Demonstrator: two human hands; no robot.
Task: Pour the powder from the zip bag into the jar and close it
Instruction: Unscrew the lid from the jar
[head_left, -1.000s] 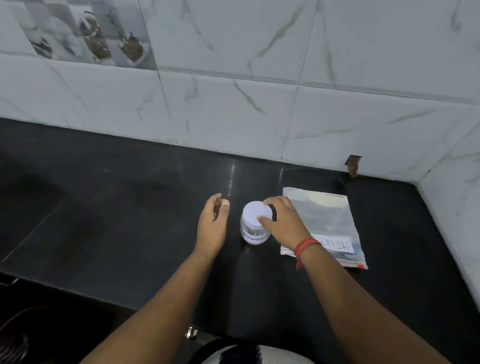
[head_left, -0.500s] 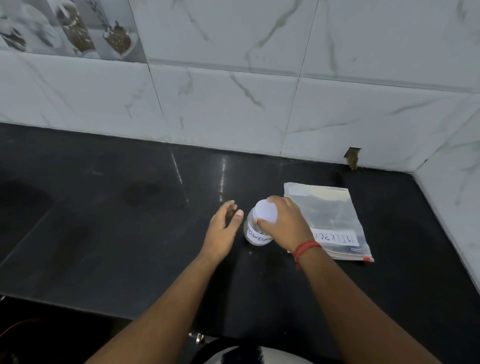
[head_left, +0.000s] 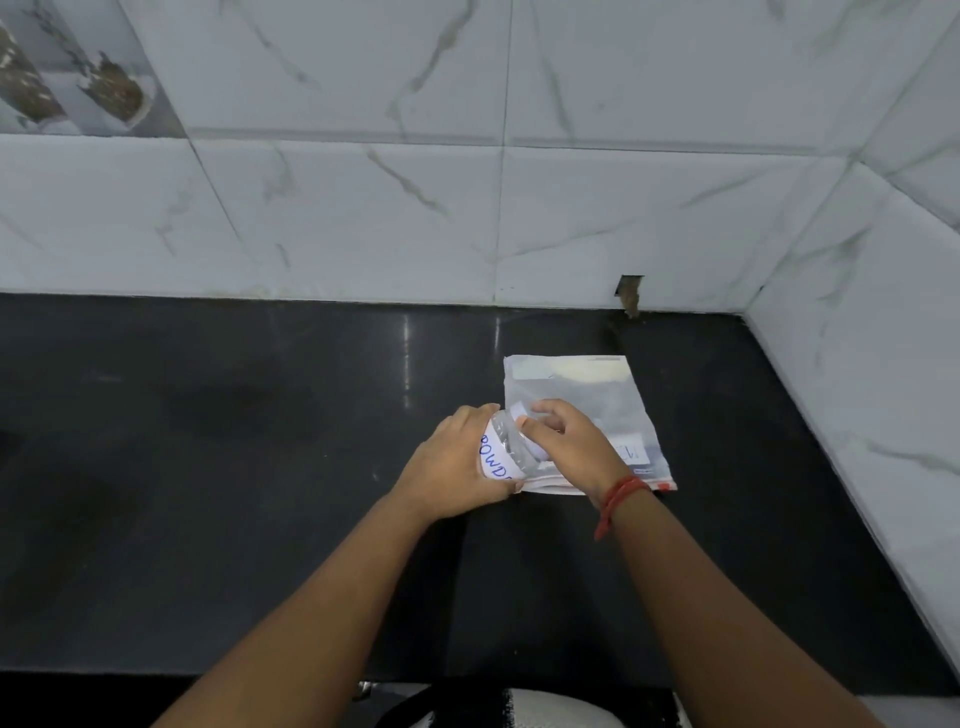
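A small clear jar with a white label reading "POWDER" is tilted to the right, above the black counter. My left hand wraps around its body from the left. My right hand grips its white lid from the right and covers most of it. The clear zip bag lies flat on the counter just behind and right of the jar, with pale powder at its far end and a white label partly under my right wrist.
The black counter runs left and toward me to its front edge. White marble-look tiled walls close off the back and the right side. A small chipped hole sits at the base of the back wall.
My left hand closed around the jar, which has been lifted and tilted to the right. My right hand now covers more of the lid. The view shifted downward and left.
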